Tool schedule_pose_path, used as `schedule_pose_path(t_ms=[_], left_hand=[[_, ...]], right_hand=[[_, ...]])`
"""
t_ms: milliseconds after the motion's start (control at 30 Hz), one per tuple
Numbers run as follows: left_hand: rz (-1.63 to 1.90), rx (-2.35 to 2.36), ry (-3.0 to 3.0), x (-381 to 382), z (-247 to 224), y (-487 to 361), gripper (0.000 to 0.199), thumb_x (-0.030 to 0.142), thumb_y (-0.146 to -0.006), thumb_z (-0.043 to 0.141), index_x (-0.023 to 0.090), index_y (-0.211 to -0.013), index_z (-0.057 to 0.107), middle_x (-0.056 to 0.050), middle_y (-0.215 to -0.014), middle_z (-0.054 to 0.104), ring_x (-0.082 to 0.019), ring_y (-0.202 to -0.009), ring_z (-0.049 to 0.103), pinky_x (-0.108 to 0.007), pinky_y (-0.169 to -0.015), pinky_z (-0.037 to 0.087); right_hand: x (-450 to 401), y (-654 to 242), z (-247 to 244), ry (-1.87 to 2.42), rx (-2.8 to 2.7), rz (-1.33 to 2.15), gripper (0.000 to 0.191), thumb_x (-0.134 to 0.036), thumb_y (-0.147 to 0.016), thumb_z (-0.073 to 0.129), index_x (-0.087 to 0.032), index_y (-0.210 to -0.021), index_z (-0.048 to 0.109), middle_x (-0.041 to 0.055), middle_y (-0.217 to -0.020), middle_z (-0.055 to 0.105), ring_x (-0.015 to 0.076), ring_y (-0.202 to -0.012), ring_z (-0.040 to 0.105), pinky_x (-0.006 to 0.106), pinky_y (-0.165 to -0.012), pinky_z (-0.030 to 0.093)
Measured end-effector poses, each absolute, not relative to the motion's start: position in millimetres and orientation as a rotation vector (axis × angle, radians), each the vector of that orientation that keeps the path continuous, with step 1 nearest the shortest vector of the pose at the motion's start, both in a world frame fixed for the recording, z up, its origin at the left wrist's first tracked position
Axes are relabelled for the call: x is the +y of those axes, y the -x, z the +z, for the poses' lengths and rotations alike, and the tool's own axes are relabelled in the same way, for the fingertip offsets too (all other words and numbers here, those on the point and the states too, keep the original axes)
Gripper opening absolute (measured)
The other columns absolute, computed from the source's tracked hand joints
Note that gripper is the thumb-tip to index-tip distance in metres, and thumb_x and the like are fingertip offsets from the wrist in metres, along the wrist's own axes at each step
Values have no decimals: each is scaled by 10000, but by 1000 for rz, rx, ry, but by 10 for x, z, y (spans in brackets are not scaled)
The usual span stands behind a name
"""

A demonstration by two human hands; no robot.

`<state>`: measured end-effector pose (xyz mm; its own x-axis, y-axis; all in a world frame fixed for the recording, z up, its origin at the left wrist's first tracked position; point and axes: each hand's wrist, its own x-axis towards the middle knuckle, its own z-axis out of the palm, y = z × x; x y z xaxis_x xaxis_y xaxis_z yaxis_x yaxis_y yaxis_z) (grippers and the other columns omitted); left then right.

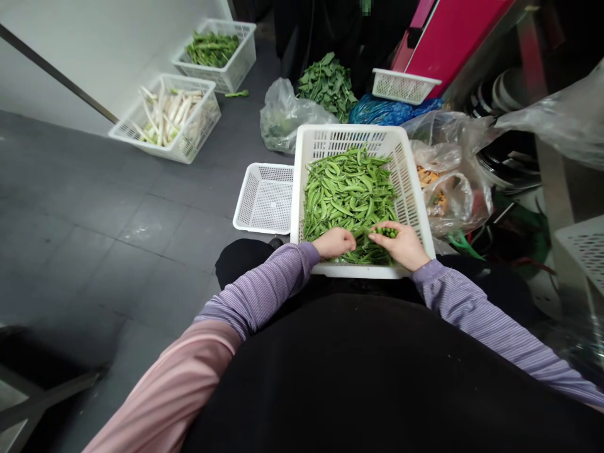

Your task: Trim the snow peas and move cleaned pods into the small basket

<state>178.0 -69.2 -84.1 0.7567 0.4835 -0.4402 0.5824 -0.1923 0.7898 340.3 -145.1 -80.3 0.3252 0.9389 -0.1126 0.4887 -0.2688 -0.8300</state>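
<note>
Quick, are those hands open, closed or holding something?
Left hand: closed; can't tell whether it holds anything.
Right hand: closed around several slender green pods.

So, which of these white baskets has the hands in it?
The large central basket of green pods: the left hand and the right hand both reach inside it and no other.

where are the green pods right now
In the head view, the pods sit just right of centre in the large basket, with the white tray to its left.
</note>
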Motion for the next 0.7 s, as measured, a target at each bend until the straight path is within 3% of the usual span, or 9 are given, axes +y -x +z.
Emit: schedule_pose_path(t_ms=[133,233,333,433,500,567,633,700], left_hand=[[-507,832,-2292,-714,-929,-1750,207,144,-780,452,80,-809,647,-156,-882,642,-225,-834,609,-295,-722,471],[-650,856,-2292,-704,-926,-1693,227,144,-754,498,78,-923,635,-182,-980,624,-261,-918,600,-318,-775,470],[-326,1012,-2241,-651,-829,-1649,351,138,-724,552,92,-1072,566,-165,-1114,561,-233,-957,582,-304,-835,456],[113,1000,-1991,-619,-709,-1669,396,165,-772,540,113,-1161,488,-134,-1169,524,-139,-786,602,-273,-778,479],[140,853,-1735,-634,-665,-1713,360,197,-822,503,129,-1173,460,-100,-1073,577,-67,-555,549,-250,-626,493],[40,754,-1519,-666,-658,-1757,243,201,-853,463,108,-1074,502,-38,-835,614,-25,-395,434,-212,-480,443],[-9,746,-1362,-695,-672,-1782,137,180,-864,441,89,-896,538,38,-605,533,-11,-335,358,-176,-413,385],[21,762,-1217,-712,-685,-1787,128,156,-859,450,94,-780,529,74,-527,458,-4,-326,337,-160,-404,374]], right_hand=[[-1435,-3348,-727,1668,-764,1000,352,-415,-499,752,-183,-707,588,-25,-636,581,100,-475,477,268,-511,418],[-1433,-3325,-697,1533,-589,1084,370,-383,-459,787,-188,-674,558,-45,-578,544,94,-462,473,244,-458,402],[-1439,-3308,-689,1509,-556,1124,371,-375,-451,798,-184,-656,554,-49,-556,537,92,-456,476,239,-448,408],[-1441,-3262,-704,1512,-559,1172,388,-353,-418,815,-176,-657,567,-52,-557,540,85,-452,473,234,-449,416],[-1436,-3215,-723,1514,-569,1199,398,-345,-407,820,-174,-669,575,-51,-567,547,86,-457,480,235,-451,421],[-1432,-3166,-746,1527,-571,1193,401,-350,-411,818,-175,-681,577,-47,-589,560,90,-464,491,237,-450,422],[-1432,-3126,-769,1539,-547,1155,392,-349,-424,812,-177,-681,572,-44,-620,571,86,-469,493,236,-452,425],[-1437,-3095,-791,1525,-488,1117,381,-334,-432,810,-176,-679,566,-46,-646,573,78,-474,490,232,-459,430]])
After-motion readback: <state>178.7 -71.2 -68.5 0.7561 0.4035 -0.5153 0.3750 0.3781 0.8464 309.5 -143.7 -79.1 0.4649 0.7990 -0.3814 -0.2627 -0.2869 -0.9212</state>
